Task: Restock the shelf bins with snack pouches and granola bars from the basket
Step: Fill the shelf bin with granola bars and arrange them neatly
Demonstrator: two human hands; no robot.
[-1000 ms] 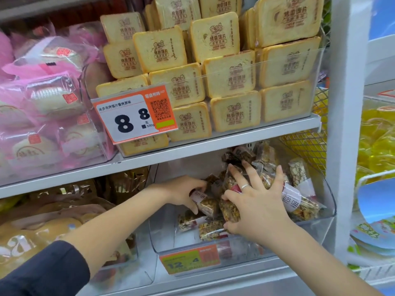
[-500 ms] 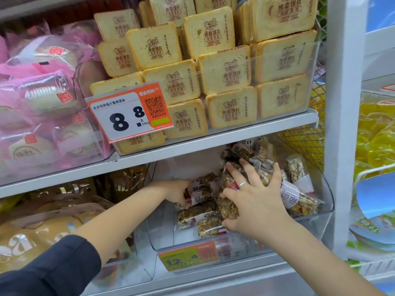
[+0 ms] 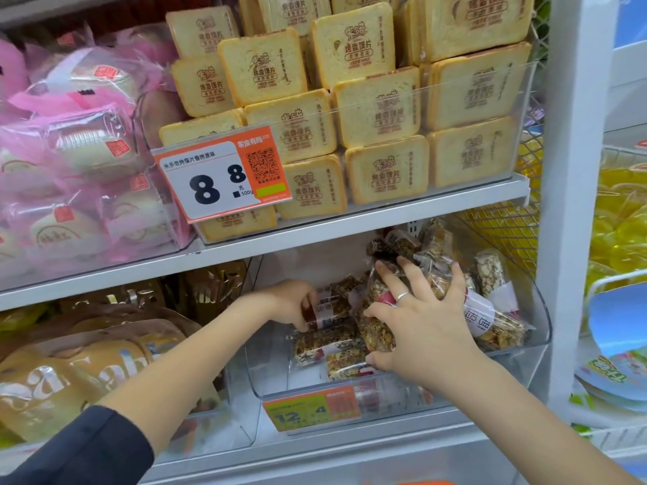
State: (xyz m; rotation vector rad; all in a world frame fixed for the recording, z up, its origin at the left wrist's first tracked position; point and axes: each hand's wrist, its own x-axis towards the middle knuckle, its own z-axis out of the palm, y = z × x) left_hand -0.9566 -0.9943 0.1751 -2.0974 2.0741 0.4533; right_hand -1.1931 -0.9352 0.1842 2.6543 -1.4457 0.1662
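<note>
Head view looks down on two shelves of clear plastic bins. Both hands reach into the clear bin (image 3: 518, 348) on the lower shelf (image 3: 350, 449), at the right of the scene. The left hand (image 3: 290, 302), on a bare forearm with a dark sleeve (image 3: 77, 449) at the near left, has its fingers curled round a granola bar (image 3: 325, 315) with a white label band, holding it at the left side of the heap. The right hand (image 3: 423, 327) lies over the middle of the heap with its fingers (image 3: 388, 280) spread and nearly straight, pressing on the wrapped granola bars (image 3: 332, 348) beneath; a ring (image 3: 402, 296) sits on one finger. Its thumb hooks under a bar at the near edge of the pile, though how firmly it holds there I cannot tell. More bars are piled toward the far right of the bin, some tilted against its wall. An orange and green price tag (image 3: 311, 411) is fixed on the near front of this bin.

On the upper shelf (image 3: 385, 211), a clear bin holds stacked toast-slice packs (image 3: 385, 169), with an orange price tag reading 8.8 (image 3: 224, 176) on its front. Left of it lie pink-wrapped cakes (image 3: 77, 148). On the lower shelf at the left, gold pouches (image 3: 70, 372) fill another bin. A white upright post (image 3: 574, 204) stands at the right, and beyond it are yellow packets (image 3: 619, 232).
</note>
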